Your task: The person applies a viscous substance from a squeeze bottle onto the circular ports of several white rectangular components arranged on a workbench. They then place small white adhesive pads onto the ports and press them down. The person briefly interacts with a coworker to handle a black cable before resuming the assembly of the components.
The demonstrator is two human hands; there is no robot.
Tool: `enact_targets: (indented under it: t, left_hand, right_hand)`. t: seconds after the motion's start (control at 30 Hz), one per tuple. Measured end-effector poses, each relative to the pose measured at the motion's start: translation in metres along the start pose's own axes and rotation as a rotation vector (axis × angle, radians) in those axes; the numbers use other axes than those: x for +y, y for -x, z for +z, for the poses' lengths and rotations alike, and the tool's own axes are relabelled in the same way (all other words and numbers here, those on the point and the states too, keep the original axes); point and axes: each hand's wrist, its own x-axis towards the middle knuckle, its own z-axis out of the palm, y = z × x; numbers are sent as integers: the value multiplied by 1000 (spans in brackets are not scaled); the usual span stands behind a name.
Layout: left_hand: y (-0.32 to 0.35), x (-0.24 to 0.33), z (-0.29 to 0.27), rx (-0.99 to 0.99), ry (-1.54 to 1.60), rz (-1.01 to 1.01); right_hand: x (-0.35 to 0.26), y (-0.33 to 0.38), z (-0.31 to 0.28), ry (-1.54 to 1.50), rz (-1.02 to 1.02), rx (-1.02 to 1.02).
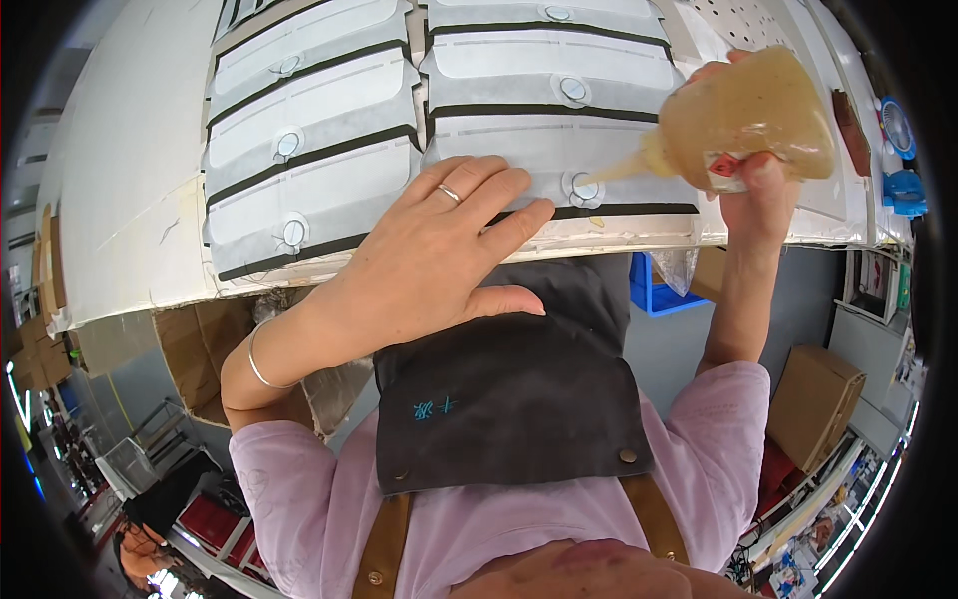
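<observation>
In my right hand [763, 190] is a squeeze bottle [763, 110] of cloudy yellowish liquid, tilted on its side. Its thin nozzle [619, 172] points left, and the tip is at a small round disc [583, 188] on the nearest right-hand grey-white panel [499, 145]. My left hand [424, 240] lies with fingers spread, palm down, its fingertips on that panel's near edge, left of the disc. Nothing shows in the left hand. Whether liquid is leaving the nozzle cannot be seen.
Several similar panels with black edge strips and round discs lie in two columns, such as one panel [344, 190] at left. They rest on a white worktable [110, 200]. Below its edge are a blue bin [664, 295] and a cardboard box [195, 349]. A blue fan [896, 128] stands far right.
</observation>
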Motion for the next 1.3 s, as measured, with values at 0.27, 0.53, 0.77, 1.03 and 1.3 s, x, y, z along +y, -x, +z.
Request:
enact_targets:
  t: [0.27, 0.53, 0.77, 1.03, 1.3]
  left_hand:
    - [4, 3, 8, 29, -25, -25]
    - [2, 3, 8, 22, -24, -26]
    - [2, 2, 7, 34, -14, -17]
    - [4, 0, 10, 47, -4, -12]
    - [29, -3, 13, 104, 5, 10]
  right_hand:
    - [-4, -3, 1, 143, 49, -125]
    - [-11, -4, 16, 178, 54, -131]
    - [-33, 0, 6, 204, 64, -176]
    - [-36, -3, 9, 242, 65, -234]
    - [-84, -43, -46, -633, -310, -98]
